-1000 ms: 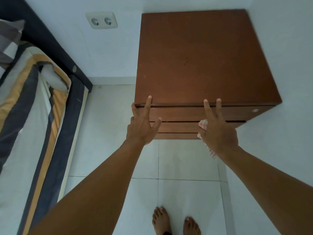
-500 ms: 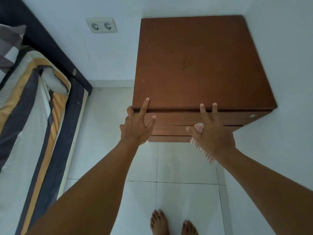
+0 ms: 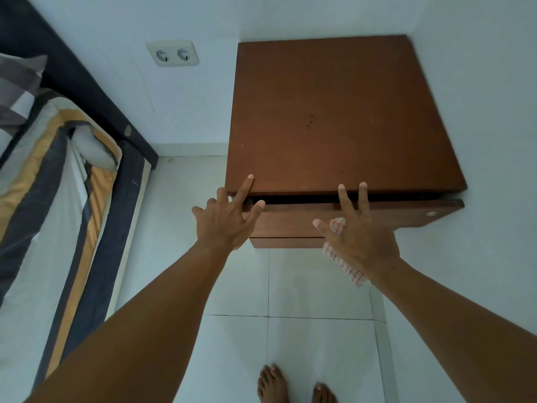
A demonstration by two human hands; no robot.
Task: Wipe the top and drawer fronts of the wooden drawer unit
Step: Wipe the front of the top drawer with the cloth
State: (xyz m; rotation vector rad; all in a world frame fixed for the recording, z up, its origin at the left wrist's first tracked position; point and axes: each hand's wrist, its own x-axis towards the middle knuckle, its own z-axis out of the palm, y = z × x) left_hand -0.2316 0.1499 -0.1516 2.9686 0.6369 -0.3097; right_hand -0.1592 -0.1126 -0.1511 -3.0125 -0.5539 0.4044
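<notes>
Below, white floor tiles [image 3: 232, 286] fill most of the view, meeting pale walls [image 3: 203, 106] that form a corner at upper right. Along the left edge lies a bed [image 3: 58, 199] with a dark frame and bedding striped in grey, navy and orange. The wooden drawer unit [image 3: 334, 117] stands in the wall corner, its bare brown top facing the camera and its right side close against the wall. Its top drawer [image 3: 406, 212] is pulled slightly out, so a dark gap shows between the drawer front and the overhanging top; a small round metal fitting [image 3: 431, 214] sits near the drawer front's right end. A second drawer front [image 3: 284, 242] shows below it.

Both forearms reach in from the bottom of the view. The left hand [image 3: 223, 221] is spread wide, index fingertip resting on the front left edge of the top, thumb at the upper rim of the drawer. The right hand [image 3: 360, 237] has two fingers extended up to the top's front edge, while its other fingers pin a white cloth with red checks [image 3: 338, 251] against the palm; the cloth hangs below the hand in front of the drawer fronts.

A double wall socket [image 3: 173, 53] sits on the wall left of the unit. Bare toes [image 3: 273, 385] show at the bottom edge.
</notes>
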